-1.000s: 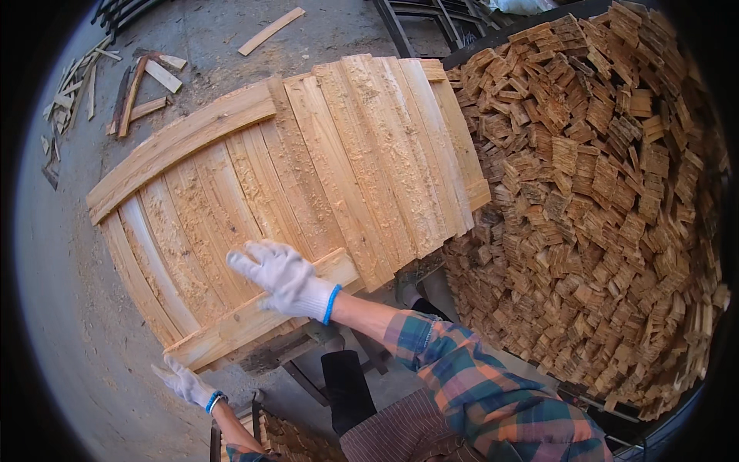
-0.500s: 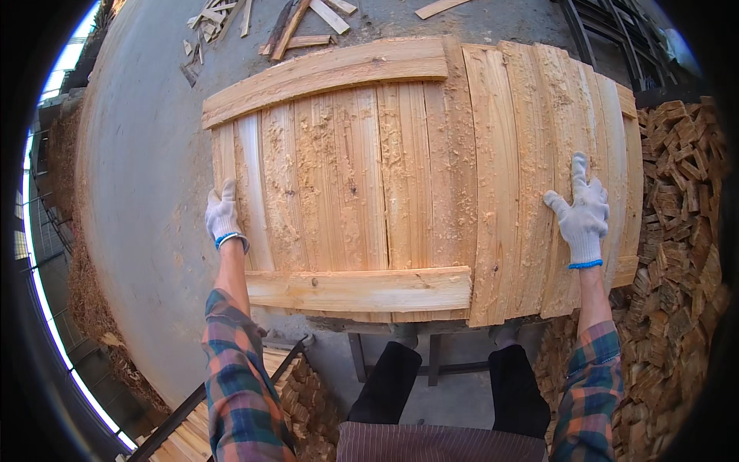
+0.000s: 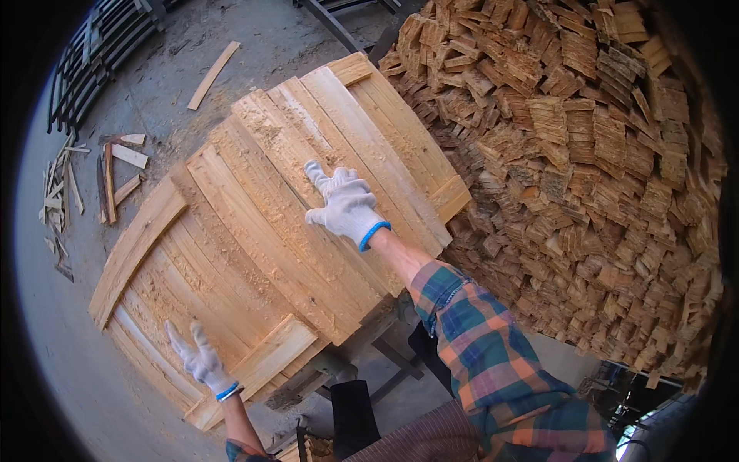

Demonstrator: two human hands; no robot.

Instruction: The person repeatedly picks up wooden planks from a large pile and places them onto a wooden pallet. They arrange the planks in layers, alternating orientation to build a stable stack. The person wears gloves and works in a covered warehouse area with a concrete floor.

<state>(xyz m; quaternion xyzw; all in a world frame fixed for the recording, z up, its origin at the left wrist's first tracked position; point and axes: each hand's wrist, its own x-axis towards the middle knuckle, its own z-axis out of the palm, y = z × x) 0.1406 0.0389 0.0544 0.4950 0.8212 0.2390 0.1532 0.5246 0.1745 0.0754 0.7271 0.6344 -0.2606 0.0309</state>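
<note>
A panel of light wooden slats [image 3: 254, 231], joined by cross battens at both ends, lies on a metal stand in front of me. My right hand [image 3: 342, 204], in a white glove with a blue cuff, rests flat on the slats near the panel's middle, fingers spread. My left hand [image 3: 198, 358], gloved the same way, presses its open palm against the near batten [image 3: 265, 362] at the panel's lower left corner. Neither hand grips anything.
A tall stack of short rough wood blocks [image 3: 593, 169] rises close on the right, touching the panel's edge. Loose slat offcuts [image 3: 115, 173] lie on the concrete floor at the left. Metal frames [image 3: 100, 54] stand at the far left.
The view has swung and the panel now lies diagonally. My right hand has moved from the right edge to the middle of the slats; my left hand has moved to the near batten.
</note>
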